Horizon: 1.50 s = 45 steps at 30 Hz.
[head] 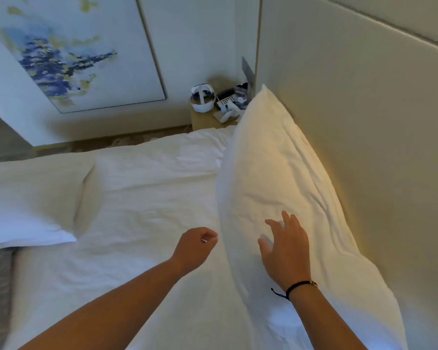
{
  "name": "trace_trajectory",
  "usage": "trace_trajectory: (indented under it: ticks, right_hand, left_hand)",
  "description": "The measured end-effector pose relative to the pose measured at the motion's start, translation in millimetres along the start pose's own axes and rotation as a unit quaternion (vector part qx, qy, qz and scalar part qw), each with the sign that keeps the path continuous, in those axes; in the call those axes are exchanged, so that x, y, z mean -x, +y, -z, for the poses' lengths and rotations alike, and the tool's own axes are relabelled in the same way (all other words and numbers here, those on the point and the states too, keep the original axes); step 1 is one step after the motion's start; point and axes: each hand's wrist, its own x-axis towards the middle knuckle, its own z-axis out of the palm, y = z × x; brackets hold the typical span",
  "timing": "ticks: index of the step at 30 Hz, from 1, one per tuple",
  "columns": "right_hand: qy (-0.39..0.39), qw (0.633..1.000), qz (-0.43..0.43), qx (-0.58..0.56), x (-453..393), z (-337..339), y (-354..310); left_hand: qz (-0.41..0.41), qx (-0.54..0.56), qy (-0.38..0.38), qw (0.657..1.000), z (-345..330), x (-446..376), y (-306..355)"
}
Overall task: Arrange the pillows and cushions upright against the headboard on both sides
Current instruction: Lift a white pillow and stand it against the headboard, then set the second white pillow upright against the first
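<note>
White pillow (283,188) stands upright, leaning against beige padded headboard (359,127). Right hand (286,251), fingers spread and straight, rests on pillow's lower face; black cord bracelet (296,286) on wrist. Left hand (196,246), fingers curled, holds nothing visible, hovers over white bed sheet (142,198) just beside pillow's edge. Second white pillow (28,203) lies flat at far left. Bedside table (208,120) beyond bed carries white headset (202,98) and small devices. Blue and yellow abstract painting (68,49) on wall.

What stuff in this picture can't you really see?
- Head view: the upright pillow covers the headboard behind it and part of the nightstand.
- Items on the nightstand are too small to name.
- The flat pillow is cut by the left edge.
- The left hand curls, hiding its fingers' undersides.
</note>
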Motion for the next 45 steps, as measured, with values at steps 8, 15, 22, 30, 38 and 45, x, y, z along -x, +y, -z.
trace_trajectory:
  ticks: [8,15,22,30,38,45]
  right_hand:
    - [-0.269,0.934,0.168,-0.167,15.9,-61.4,-129.3]
    - [-0.305,0.907,0.24,-0.165,59.8,-106.4,-256.7]
    - [-0.322,0.884,0.318,-0.123,140.5,-143.4,-386.7]
    - [-0.314,0.887,0.338,-0.035,251.0,-192.4,-499.8]
    - [-0.28,0.909,0.305,-0.052,304.0,-222.8,-586.5]
    - [-0.291,0.917,0.274,-0.02,299.5,-250.4,-604.7]
  left_hand:
    - [0.164,0.107,0.142,0.97,107.0,100.9,-98.5]
    - [0.241,0.102,0.242,0.934,178.3,200.1,-182.7]
    - [0.255,0.114,0.323,0.904,251.3,299.8,-269.6]
    - [0.238,0.184,0.314,0.9,329.7,384.7,-397.9]
    - [0.254,0.22,0.327,0.883,401.4,434.4,-489.4]
    - [0.235,0.193,0.328,0.894,420.7,412.3,-517.6]
